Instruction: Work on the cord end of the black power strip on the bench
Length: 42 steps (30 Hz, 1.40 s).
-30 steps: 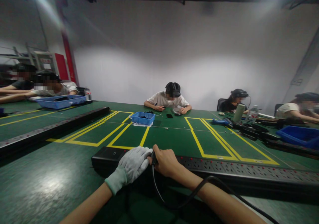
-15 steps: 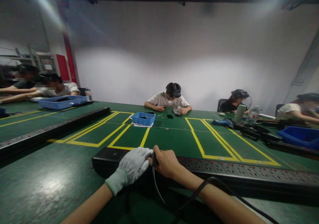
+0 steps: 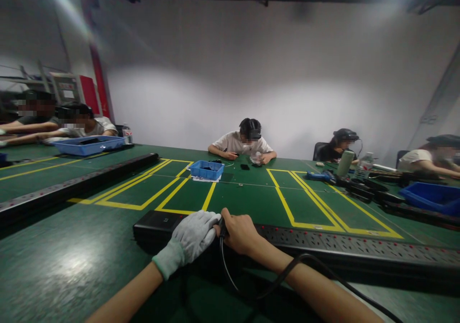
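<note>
My left hand (image 3: 189, 239), in a pale grey glove, rests with curled fingers on the near end of a long black power strip (image 3: 345, 247) that runs right across the green table (image 3: 72, 260). My bare right hand (image 3: 239, 232) is closed around a small black object (image 3: 222, 227) at the top of the strip, right against the gloved fingertips. A black cable (image 3: 251, 292) loops down from that object and passes under my right forearm. What the gloved fingers hold, if anything, is hidden.
Yellow tape lines mark boxes on the table. A small blue tray (image 3: 206, 170) sits mid-table before a seated person (image 3: 242, 143). More people, a large blue tray (image 3: 89, 145), a second black strip (image 3: 75, 184), tools and a blue bin (image 3: 431, 196) line the sides.
</note>
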{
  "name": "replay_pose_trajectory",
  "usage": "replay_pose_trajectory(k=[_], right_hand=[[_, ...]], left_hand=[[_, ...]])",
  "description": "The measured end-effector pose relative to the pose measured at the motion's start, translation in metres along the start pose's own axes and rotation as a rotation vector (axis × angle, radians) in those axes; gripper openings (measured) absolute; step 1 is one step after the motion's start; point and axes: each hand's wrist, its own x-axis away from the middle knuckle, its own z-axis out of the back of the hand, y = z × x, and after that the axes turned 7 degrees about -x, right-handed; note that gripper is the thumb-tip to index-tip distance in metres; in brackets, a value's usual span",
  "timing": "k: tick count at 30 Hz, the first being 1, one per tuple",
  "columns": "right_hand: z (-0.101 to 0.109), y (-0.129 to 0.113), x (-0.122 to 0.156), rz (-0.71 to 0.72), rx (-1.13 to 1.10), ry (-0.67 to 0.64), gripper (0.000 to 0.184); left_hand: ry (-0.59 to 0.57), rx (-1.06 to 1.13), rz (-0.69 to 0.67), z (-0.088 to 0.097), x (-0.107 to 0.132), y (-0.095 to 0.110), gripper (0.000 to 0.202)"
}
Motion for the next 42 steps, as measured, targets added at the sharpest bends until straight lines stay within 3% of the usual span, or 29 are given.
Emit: replay_pose_trajectory(k=[27,42], right_hand=[[0.0017,-0.0004,0.0000,0.000,0.022,-0.011,0.028],[0.0038,-0.0032,0.0006,-0.018,0.009,-0.020,0.027]], left_hand=[[0.079,0.018,0.033,-0.0003,0.0008,0.0026,0.033],[0.051,-0.004,0.026,-0.0002,-0.0005,0.0032,0.034]])
